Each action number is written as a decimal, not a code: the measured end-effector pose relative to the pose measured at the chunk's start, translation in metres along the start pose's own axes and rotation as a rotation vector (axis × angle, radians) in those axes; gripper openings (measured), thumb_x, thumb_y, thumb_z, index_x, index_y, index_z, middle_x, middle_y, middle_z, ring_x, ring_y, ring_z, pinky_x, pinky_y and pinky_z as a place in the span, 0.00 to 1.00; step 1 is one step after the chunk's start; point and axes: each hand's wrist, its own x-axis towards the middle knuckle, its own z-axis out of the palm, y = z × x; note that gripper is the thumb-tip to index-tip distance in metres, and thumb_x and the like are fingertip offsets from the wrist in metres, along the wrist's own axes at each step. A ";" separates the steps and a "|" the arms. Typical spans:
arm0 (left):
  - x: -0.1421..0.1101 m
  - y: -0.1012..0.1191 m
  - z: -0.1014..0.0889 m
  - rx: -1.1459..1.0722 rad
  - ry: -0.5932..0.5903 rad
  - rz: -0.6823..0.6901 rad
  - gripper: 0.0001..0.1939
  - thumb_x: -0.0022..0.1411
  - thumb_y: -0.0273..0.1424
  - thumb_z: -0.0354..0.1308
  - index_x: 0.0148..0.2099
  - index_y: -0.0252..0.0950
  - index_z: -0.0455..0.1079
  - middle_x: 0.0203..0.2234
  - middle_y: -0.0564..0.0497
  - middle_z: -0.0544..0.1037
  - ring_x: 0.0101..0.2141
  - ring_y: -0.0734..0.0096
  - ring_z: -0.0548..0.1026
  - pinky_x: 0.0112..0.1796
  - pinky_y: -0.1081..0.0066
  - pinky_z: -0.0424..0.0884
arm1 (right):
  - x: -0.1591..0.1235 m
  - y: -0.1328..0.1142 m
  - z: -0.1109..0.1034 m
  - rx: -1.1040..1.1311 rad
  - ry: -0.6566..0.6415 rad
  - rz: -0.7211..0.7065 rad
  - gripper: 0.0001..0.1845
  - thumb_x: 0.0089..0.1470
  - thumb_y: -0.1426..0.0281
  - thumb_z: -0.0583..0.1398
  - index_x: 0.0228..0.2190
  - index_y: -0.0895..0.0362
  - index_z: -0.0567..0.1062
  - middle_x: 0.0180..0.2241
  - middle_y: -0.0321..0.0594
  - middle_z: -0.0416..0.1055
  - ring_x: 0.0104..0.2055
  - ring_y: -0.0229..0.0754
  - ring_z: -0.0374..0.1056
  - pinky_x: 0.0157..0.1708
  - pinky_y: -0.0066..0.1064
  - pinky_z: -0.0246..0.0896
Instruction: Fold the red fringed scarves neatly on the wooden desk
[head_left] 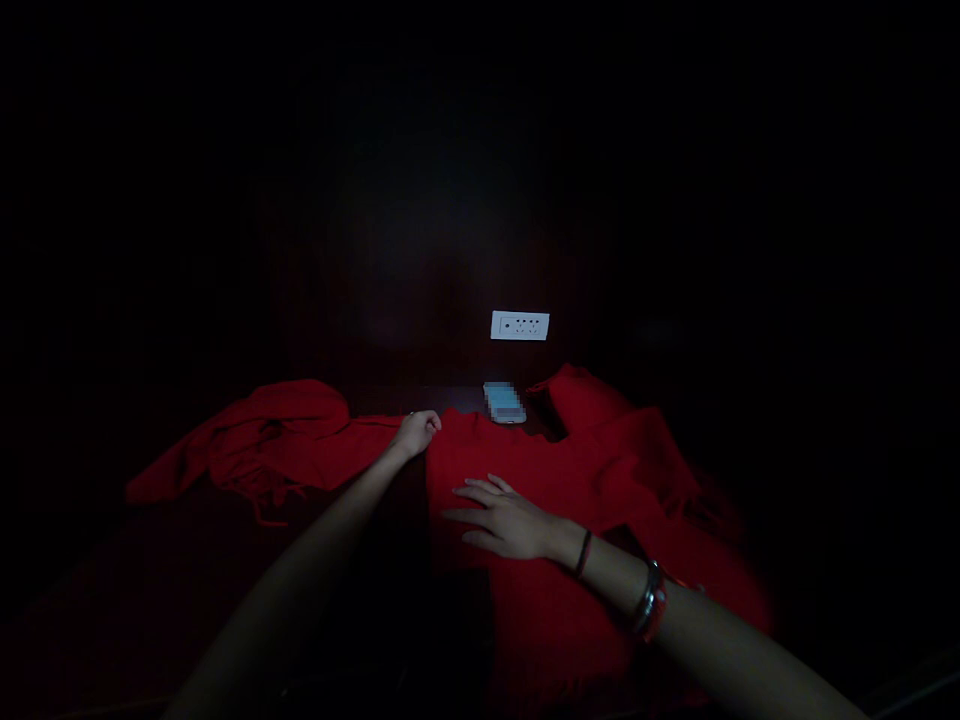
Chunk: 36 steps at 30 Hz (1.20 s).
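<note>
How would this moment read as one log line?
left hand: curled at edge of red cloth, grip unclear | right hand: spread over red cloth | phone: beyond red cloth | wall socket: above phone

Dim light falls on the middle of a dark wall [450, 260], and the room's edges sink into black. A white socket panel [520, 326] sits low on it, above a dark tabletop [442, 396].
</note>
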 end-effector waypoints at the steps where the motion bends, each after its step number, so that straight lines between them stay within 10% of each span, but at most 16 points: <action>1: 0.001 -0.001 0.000 0.005 0.000 0.008 0.11 0.46 0.19 0.46 0.26 0.34 0.68 0.22 0.53 0.72 0.29 0.73 0.69 0.33 0.75 0.62 | 0.000 -0.002 0.000 0.004 -0.001 0.001 0.23 0.54 0.58 0.43 0.51 0.48 0.57 0.54 0.41 0.50 0.56 0.45 0.42 0.52 0.46 0.36; 7: -0.009 -0.017 0.006 -0.001 -0.010 -0.025 0.11 0.51 0.26 0.45 0.31 0.34 0.69 0.27 0.51 0.73 0.31 0.71 0.70 0.34 0.74 0.63 | 0.006 0.009 -0.005 0.018 0.062 0.025 0.23 0.54 0.58 0.45 0.50 0.50 0.59 0.52 0.42 0.54 0.54 0.43 0.47 0.51 0.42 0.40; 14: -0.015 -0.026 0.001 -0.169 -0.032 -0.119 0.16 0.48 0.30 0.52 0.42 0.34 0.66 0.20 0.55 0.70 0.24 0.73 0.69 0.28 0.74 0.64 | 0.019 0.068 -0.010 -0.058 0.125 0.462 0.22 0.53 0.63 0.48 0.48 0.59 0.61 0.45 0.50 0.60 0.48 0.46 0.54 0.46 0.43 0.48; 20: -0.013 -0.014 -0.009 -0.142 0.170 0.106 0.13 0.53 0.28 0.46 0.35 0.35 0.71 0.34 0.49 0.72 0.39 0.68 0.67 0.44 0.68 0.60 | 0.015 0.065 0.010 -0.144 0.222 0.402 0.17 0.55 0.67 0.44 0.42 0.60 0.65 0.37 0.46 0.62 0.40 0.40 0.58 0.43 0.33 0.51; 26: -0.027 -0.012 -0.017 -0.513 -0.189 0.003 0.31 0.44 0.24 0.54 0.53 0.36 0.57 0.52 0.47 0.58 0.43 0.67 0.66 0.42 0.67 0.64 | 0.011 0.060 0.010 -0.126 0.276 0.370 0.14 0.55 0.70 0.44 0.41 0.59 0.64 0.36 0.45 0.62 0.39 0.40 0.57 0.42 0.33 0.50; 31: -0.036 -0.010 -0.031 -0.671 -0.271 -0.189 0.34 0.44 0.20 0.53 0.55 0.39 0.53 0.45 0.48 0.67 0.36 0.72 0.70 0.36 0.72 0.68 | 0.009 0.061 0.002 -0.105 0.286 0.308 0.14 0.55 0.71 0.44 0.41 0.59 0.64 0.36 0.44 0.62 0.38 0.40 0.57 0.41 0.32 0.50; 36: -0.030 -0.016 -0.024 -0.509 -0.098 -0.281 0.26 0.49 0.20 0.47 0.52 0.34 0.59 0.33 0.49 0.73 0.28 0.76 0.71 0.31 0.74 0.69 | 0.007 0.061 0.001 -0.079 0.325 0.302 0.16 0.55 0.72 0.44 0.45 0.58 0.61 0.37 0.44 0.62 0.37 0.39 0.58 0.41 0.32 0.50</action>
